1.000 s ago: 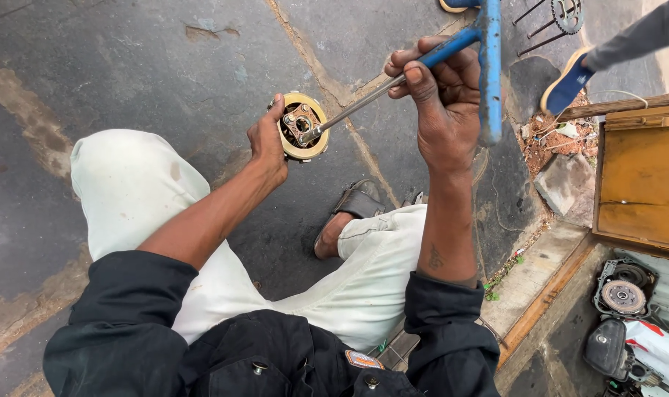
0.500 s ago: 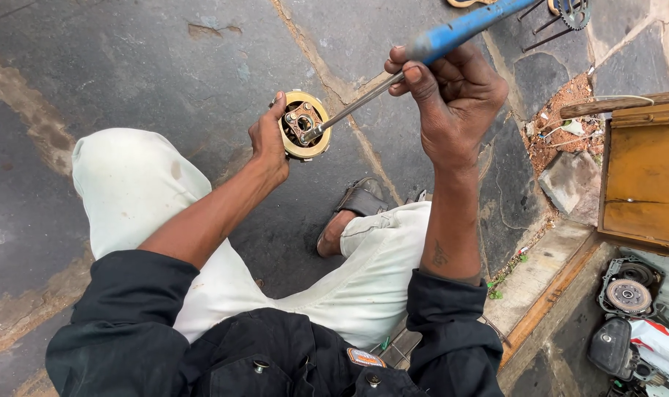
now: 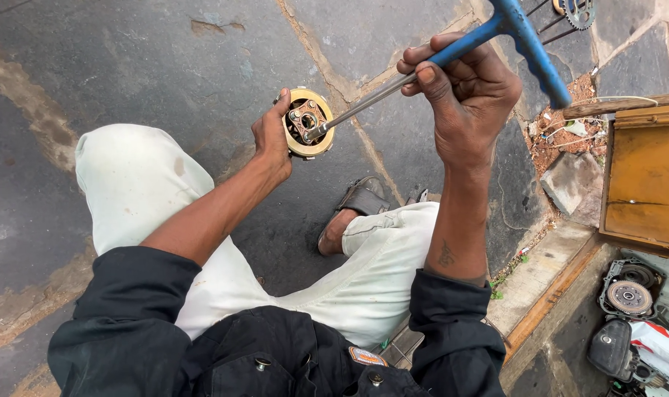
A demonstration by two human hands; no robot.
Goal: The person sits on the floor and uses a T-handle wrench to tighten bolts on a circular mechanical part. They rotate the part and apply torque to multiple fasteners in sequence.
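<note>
My left hand point(image 3: 270, 137) grips a round brass-coloured metal part point(image 3: 308, 123) by its left rim and holds it up over the stone pavement. My right hand point(image 3: 463, 92) is closed round the blue handle of a T-shaped socket wrench point(image 3: 526, 40). The wrench's steel shaft point(image 3: 360, 109) slants down to the left, and its tip sits in the centre of the round part. Both forearms are bare below dark rolled sleeves. My white-trousered knees are below the hands.
Dark stone slabs with cracked joints point(image 3: 165, 66) cover the ground. A sandalled foot point(image 3: 349, 213) rests below the part. A brown wooden box point(image 3: 647, 176) stands at the right, with a loose stone point(image 3: 570, 184) beside it. Engine parts point(image 3: 628, 294) lie at the lower right. A sprocket point(image 3: 577, 11) shows at the top edge.
The wrench's blue crossbar has swung round in my right hand, from upright to slanting. The shoes of another person at the top right have left the view.
</note>
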